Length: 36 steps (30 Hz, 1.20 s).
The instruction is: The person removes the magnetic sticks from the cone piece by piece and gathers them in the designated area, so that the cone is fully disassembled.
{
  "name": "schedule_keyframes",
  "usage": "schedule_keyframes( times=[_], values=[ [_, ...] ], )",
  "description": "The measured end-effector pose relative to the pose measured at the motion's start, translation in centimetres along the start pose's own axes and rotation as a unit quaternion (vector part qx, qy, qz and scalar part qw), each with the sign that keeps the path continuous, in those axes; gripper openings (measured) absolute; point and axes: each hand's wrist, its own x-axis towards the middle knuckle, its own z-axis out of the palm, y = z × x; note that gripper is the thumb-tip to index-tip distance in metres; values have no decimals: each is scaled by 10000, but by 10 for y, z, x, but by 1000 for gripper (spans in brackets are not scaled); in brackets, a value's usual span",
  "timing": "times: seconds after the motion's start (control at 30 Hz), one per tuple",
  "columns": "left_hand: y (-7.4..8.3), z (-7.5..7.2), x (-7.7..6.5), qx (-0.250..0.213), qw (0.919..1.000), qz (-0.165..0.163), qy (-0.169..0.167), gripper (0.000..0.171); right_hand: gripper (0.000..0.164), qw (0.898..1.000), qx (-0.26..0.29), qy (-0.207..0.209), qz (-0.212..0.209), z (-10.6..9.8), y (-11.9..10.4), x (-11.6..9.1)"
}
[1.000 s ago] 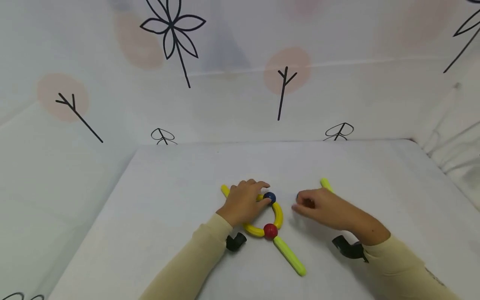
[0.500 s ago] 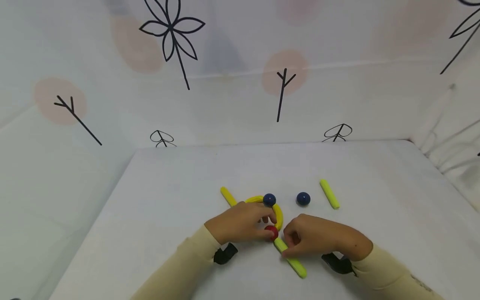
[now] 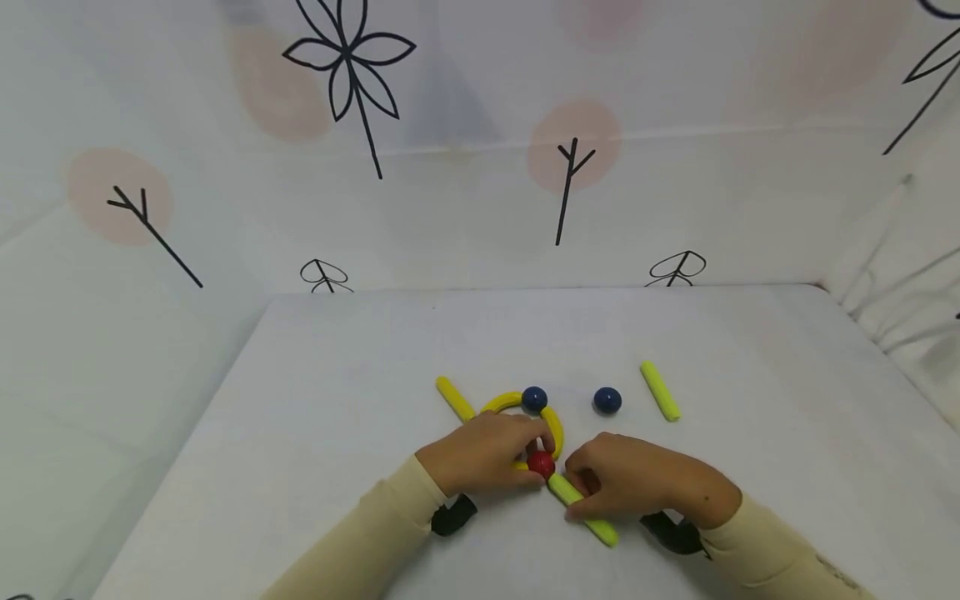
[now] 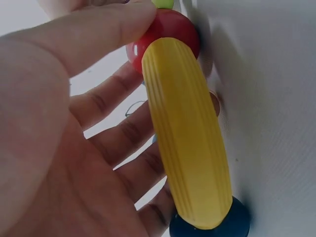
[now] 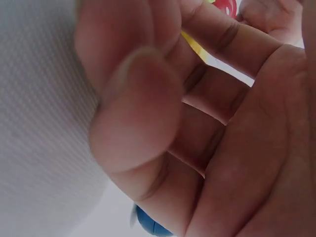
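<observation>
Magnetic-looking toy sticks and balls lie joined on the table. My left hand [image 3: 483,454] pinches the red ball [image 3: 541,463] between thumb and fingers; the left wrist view shows a ridged yellow curved stick [image 4: 187,133] running from this ball to a dark blue ball [image 4: 212,224]. My right hand [image 3: 630,473] pinches the straight yellow-green stick [image 3: 602,530], whose upper end meets the red ball. In the right wrist view my thumb and fingers [image 5: 138,113] hide that stick. Around the far side, more yellow curved pieces [image 3: 555,429] meet a blue ball [image 3: 535,399]. My left hand covers part of the ring.
A straight yellow stick [image 3: 454,398] slants away at the ring's upper left. Right of the ring lie a loose blue ball [image 3: 607,400] and another yellow-green stick [image 3: 660,391]. A white sheet with line drawings [image 3: 450,208] rises behind the white table [image 3: 360,350].
Both hands have come toward the near side: the left from the far blue ball to the red ball, the right from the loose blue ball to the stick. The stick's near end has shifted slightly.
</observation>
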Motion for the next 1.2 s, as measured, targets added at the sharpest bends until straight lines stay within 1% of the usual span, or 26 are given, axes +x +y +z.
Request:
schedule_keyframes(
  times=[0.17, 0.33, 0.47, 0.57, 0.8, 0.93, 1.1, 1.2],
  values=[
    [-2, 2, 0, -74, 10000, 18, 28, 28, 24, 9998, -90, 104, 155, -1, 2, -2],
    [-3, 3, -5, -32, 10000, -14, 54, 28, 24, 9995, -219, 189, 149, 0, 2, 0],
    [-2, 4, -7, -41, 10000, -12, 21, 27, 23, 9995, -228, 148, 175, 2, 4, 2],
    [-3, 4, -6, -157, 9999, -30, 17, 26, 22, 9997, -175, 130, 104, 1, 5, 1],
    [-3, 1, -3, -26, 9999, -42, 87, 27, 19, 9998, -41, 175, -4, -6, 6, -1],
    [-3, 0, -3, -101, 9999, -63, 45, 27, 17, 9999, -7, 150, -69, -8, 8, -3],
    [-3, 0, -2, -80, 9999, 36, 114, 25, 15, 9995, -105, 206, -222, -10, 11, -4],
    [-4, 0, 0, -204, 9997, 50, 94, 24, 15, 9994, -15, 188, -303, -11, 13, -5]
  ],
)
